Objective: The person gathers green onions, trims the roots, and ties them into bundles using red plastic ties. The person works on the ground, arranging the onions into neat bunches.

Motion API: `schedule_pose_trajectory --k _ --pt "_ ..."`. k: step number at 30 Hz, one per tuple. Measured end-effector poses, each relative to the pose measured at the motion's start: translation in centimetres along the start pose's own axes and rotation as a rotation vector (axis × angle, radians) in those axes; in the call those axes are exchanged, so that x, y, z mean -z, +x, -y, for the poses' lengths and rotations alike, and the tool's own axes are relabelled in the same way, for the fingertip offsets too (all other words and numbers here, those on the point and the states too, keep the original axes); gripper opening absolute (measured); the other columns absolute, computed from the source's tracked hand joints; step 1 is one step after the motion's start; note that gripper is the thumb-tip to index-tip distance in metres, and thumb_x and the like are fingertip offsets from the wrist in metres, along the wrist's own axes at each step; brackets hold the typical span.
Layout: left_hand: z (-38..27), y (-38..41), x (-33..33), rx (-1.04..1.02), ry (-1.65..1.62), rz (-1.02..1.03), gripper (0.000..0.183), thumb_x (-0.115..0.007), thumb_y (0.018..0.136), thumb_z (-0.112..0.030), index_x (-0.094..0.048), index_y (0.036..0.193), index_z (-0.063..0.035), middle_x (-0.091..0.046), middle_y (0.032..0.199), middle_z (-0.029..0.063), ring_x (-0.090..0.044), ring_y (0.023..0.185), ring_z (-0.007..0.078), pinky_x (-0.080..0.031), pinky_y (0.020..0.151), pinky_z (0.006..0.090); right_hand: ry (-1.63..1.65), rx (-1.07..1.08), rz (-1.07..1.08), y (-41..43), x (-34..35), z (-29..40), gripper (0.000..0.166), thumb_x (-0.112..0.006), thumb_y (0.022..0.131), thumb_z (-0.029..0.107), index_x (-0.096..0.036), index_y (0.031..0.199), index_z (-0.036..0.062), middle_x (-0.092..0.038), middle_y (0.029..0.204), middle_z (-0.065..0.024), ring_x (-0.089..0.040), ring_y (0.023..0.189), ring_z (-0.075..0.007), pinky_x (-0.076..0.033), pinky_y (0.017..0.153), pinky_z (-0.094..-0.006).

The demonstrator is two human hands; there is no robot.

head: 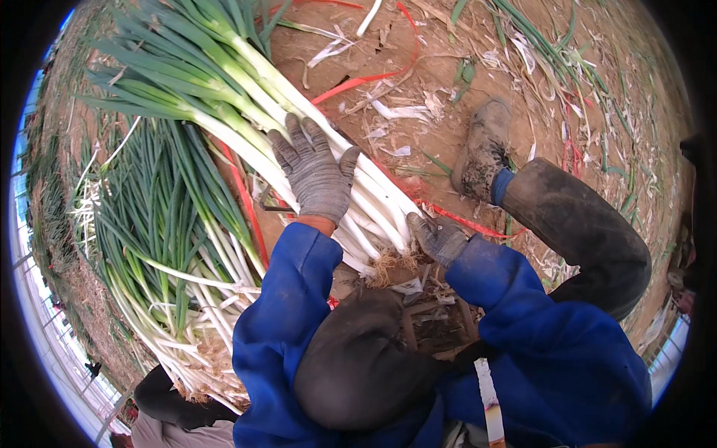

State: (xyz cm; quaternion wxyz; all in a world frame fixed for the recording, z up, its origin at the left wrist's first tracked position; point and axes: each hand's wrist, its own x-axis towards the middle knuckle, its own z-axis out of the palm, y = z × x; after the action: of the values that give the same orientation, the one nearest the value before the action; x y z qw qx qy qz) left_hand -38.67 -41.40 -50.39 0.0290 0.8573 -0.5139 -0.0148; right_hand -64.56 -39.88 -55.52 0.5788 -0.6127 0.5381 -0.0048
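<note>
A thick bunch of large green onions (257, 143) lies slantwise before me, green leaves at the upper left and white stalks running down to the roots (392, 266). My left hand (320, 173), in a grey-striped knit glove, rests on top of the white stalks with its fingers spread. At the root end, my right hand (440, 238) in a dirty grey glove touches the outermost stalk. Its fingers are partly hidden, so whether it grips cannot be told. Red plastic strapping (358, 83) trails on the soil beyond the bunch and shows again beside it.
A pile of green onions (168, 224) lies on the left. Another person's dark-clad leg (173, 400) is behind it. My boot (484, 148) stands on soil scattered with onion skins (403, 111). Below the roots is a frame (411, 325). A cigarette (492, 411) juts in at the bottom.
</note>
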Motion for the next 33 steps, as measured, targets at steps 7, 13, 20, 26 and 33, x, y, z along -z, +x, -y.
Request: schedule_pose_trajectory --k 7,13,20,26,33 --pt "-0.1 0.3 -0.5 0.009 -0.021 -0.005 0.090 -0.058 0.089 -0.054 -0.026 0.148 0.0067 -0.017 0.156 0.0265 -0.007 0.143 0.0537 -0.009 0.119 0.0533 -0.453 -0.034 0.260 2.4 2.2 2.3 0.044 -0.055 0.094 0.042 -0.065 0.111 0.0030 -0.066 0.097 -0.0239 -0.065 0.096 -0.0313 -0.051 0.083 -0.0385" --pt "-0.1 0.4 0.1 0.005 -0.012 -0.017 0.089 -0.056 0.089 -0.054 -0.028 0.148 0.0060 -0.018 0.157 0.0254 -0.006 0.144 0.0526 -0.006 0.119 0.0530 -0.961 0.082 0.546 2.1 6.2 6.2 0.032 -0.061 0.094 0.028 -0.065 0.114 0.0043 -0.066 0.101 -0.0206 -0.064 0.099 -0.0252 -0.052 0.083 -0.0332" --pt "1.2 -0.1 0.0 0.015 -0.028 -0.029 0.090 -0.056 0.089 -0.055 -0.026 0.149 0.0059 -0.017 0.158 0.0243 -0.006 0.144 0.0523 -0.005 0.119 0.0522 -0.407 0.102 0.268 3.0 11.0 14.7 0.035 -0.059 0.090 0.037 -0.067 0.086 0.0039 -0.069 0.075 -0.0118 -0.069 0.070 -0.0237 -0.054 0.069 -0.0364" --pt "0.3 0.3 -0.4 -0.020 -0.135 -0.029 0.095 -0.059 0.087 -0.056 -0.025 0.149 0.0067 -0.018 0.157 0.0257 -0.008 0.142 0.0565 -0.005 0.119 0.0547 -0.822 0.054 1.025 6.1 1.0 21.2 0.054 -0.046 0.098 0.049 -0.070 0.080 0.0041 -0.070 0.065 -0.0062 -0.067 0.060 -0.0181 -0.055 0.067 -0.0351" --pt "5.5 2.9 6.1 -0.128 -0.286 -0.006 0.036 -0.069 0.084 -0.024 -0.065 0.113 -0.0027 -0.062 0.118 0.0128 -0.055 0.110 0.0337 -0.043 0.098 0.0460 -0.945 0.060 1.053 7.7 -1.8 20.6 0.056 -0.045 0.098 0.050 -0.070 0.078 0.0044 -0.070 0.064 -0.0062 -0.067 0.060 -0.0186 -0.055 0.067 -0.0355"
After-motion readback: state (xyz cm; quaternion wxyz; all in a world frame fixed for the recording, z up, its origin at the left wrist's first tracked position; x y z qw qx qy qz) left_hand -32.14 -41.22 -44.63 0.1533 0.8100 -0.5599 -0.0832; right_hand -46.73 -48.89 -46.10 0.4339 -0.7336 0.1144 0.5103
